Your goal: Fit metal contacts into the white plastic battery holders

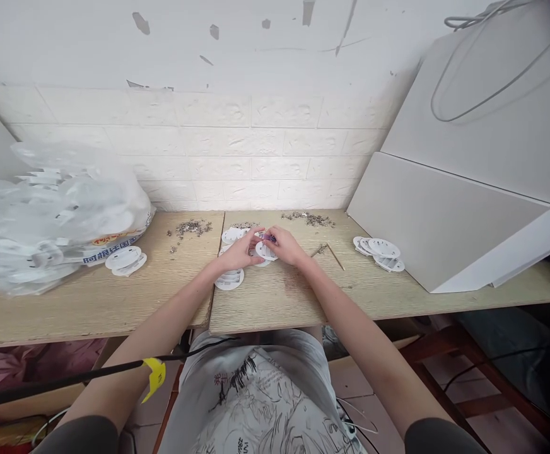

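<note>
Near the middle of the wooden table, my left hand (241, 251) has its fingers closed around the left side of a round white plastic piece (266, 251). My right hand (284, 245) meets it from the right, fingers pinched on a small purple item (269, 238) at the top of that piece. What the purple item is, I cannot make out. More round white pieces (229, 280) lie beneath and beside my left hand. Small metal parts (245, 225) are heaped just behind my hands.
A plastic bag of white pieces (67, 214) fills the left. Metal parts (194, 227) and more metal parts (309, 219) lie at the back. White discs (383, 249) sit right, by large white boxes (464, 183). A thin stick (336, 256) lies nearby; a black cable (90, 373) crosses my left arm.
</note>
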Demonstrator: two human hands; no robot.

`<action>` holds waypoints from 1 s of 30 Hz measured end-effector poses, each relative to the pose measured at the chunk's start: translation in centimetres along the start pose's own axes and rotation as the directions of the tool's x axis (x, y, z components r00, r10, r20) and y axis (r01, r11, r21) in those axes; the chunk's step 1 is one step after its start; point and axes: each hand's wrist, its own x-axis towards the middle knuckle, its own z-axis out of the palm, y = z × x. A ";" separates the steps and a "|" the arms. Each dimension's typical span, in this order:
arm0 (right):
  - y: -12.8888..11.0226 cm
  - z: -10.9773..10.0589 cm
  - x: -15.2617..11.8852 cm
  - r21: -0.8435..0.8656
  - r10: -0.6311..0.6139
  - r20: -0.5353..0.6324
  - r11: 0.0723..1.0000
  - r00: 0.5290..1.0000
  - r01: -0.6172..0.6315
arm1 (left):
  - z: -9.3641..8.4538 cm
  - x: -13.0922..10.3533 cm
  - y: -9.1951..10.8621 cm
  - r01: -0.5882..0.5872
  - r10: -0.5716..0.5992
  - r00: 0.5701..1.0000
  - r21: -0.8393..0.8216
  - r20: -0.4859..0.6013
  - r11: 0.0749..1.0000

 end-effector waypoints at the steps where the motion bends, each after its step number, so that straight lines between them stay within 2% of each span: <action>1: -0.1 -0.1 0.0 0.000 0.012 -0.002 1.000 1.000 -0.012 | 0.0 0.0 0.1 0.010 -0.010 1.000 -0.014 -0.004 1.000; 4: -0.5 -0.3 0.0 0.016 0.066 -0.017 0.998 0.998 -0.065 | 0.1 -0.2 0.3 0.021 -0.023 0.999 -0.069 -0.031 0.997; 8: -0.7 -0.9 0.0 0.027 0.072 -0.064 0.997 0.995 -0.071 | 0.2 -0.3 0.4 -0.041 0.024 0.995 -0.180 -0.095 0.983; 13: -0.6 -1.5 0.0 0.042 0.076 -0.064 0.996 0.995 -0.074 | 0.1 -0.4 0.6 0.019 -0.041 0.997 -0.320 -0.060 0.947; 17: -0.7 -1.6 0.0 0.058 0.090 -0.056 0.995 0.994 -0.087 | 0.1 -0.5 0.8 0.024 -0.046 0.997 -0.341 -0.057 0.940; 25: -0.9 -0.4 0.0 0.132 0.182 -0.179 0.978 0.967 -0.159 | 0.1 0.0 0.6 -0.015 -0.027 0.994 -0.368 -0.109 0.930; 30: -0.9 0.0 0.0 0.185 0.204 -0.200 0.968 0.958 -0.168 | -0.1 0.0 0.5 0.000 -0.048 0.992 -0.368 -0.120 0.930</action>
